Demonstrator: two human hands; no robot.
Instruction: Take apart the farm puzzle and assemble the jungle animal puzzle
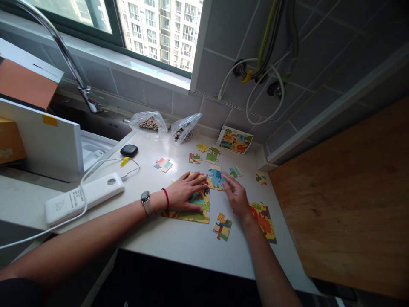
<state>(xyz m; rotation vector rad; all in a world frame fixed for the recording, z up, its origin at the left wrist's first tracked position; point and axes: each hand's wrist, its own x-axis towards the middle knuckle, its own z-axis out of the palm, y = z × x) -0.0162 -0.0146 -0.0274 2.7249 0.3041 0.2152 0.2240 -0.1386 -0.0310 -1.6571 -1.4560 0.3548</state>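
My left hand (185,194) lies flat with fingers spread on a partly joined jigsaw puzzle (194,216). At the puzzle's upper right edge, my right hand (235,196) has its fingertips closed on a blue elephant puzzle piece (216,178). Whether that piece is locked into its neighbour I cannot tell. Below the right hand lies a loose puzzle piece (223,227) with a spotted patch. Partly behind the right forearm sits a joined section with a lion (265,224). Further loose pieces include a green one (212,154) and a pink one (163,164).
A picture card (235,140) leans against the back wall. Two clear plastic bags (149,123) stand near the sink (108,123). To the left lie a white power bank (83,198) with a cable and a black case (129,150). A wooden board (348,192) borders the right side.
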